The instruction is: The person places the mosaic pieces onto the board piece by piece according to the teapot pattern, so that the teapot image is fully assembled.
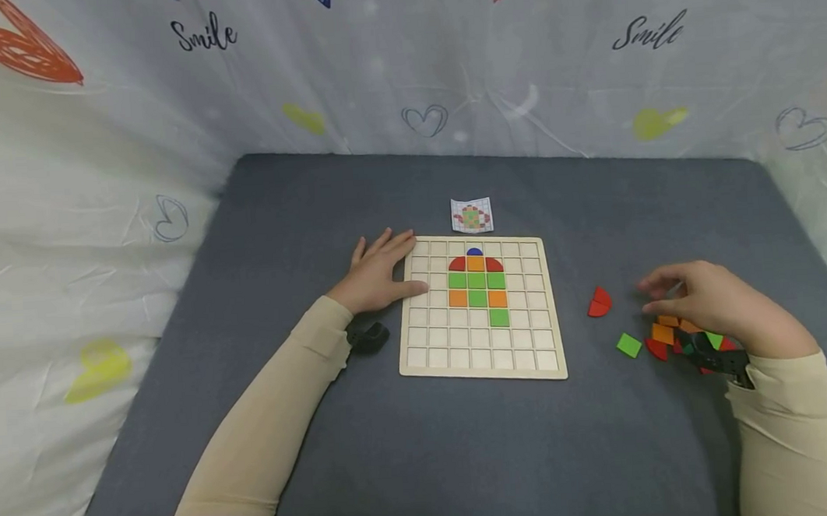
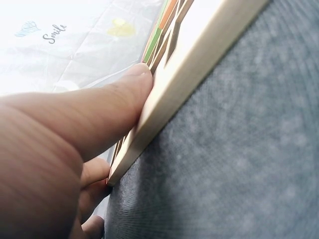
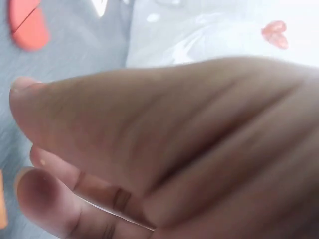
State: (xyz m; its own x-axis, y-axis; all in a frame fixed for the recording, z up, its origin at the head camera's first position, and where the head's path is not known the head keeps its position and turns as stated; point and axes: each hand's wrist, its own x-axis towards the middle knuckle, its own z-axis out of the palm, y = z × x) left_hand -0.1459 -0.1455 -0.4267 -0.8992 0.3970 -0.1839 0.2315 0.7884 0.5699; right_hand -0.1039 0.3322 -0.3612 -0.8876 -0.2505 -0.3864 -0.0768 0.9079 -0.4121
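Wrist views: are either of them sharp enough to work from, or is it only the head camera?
Head view: evenly lit, sharp on the wooden board and loose pieces, edges bowed by the wide lens. Left wrist view: the left hand fills the near side, soft, with the board edge in focus. Right wrist view: the right hand blocks nearly everything, blurred; only a red piece shows.

A grey felt-like mat carries a wooden grid board, a small pattern card just behind it, and loose coloured tiles (red, green, an orange-red heap) at the right.
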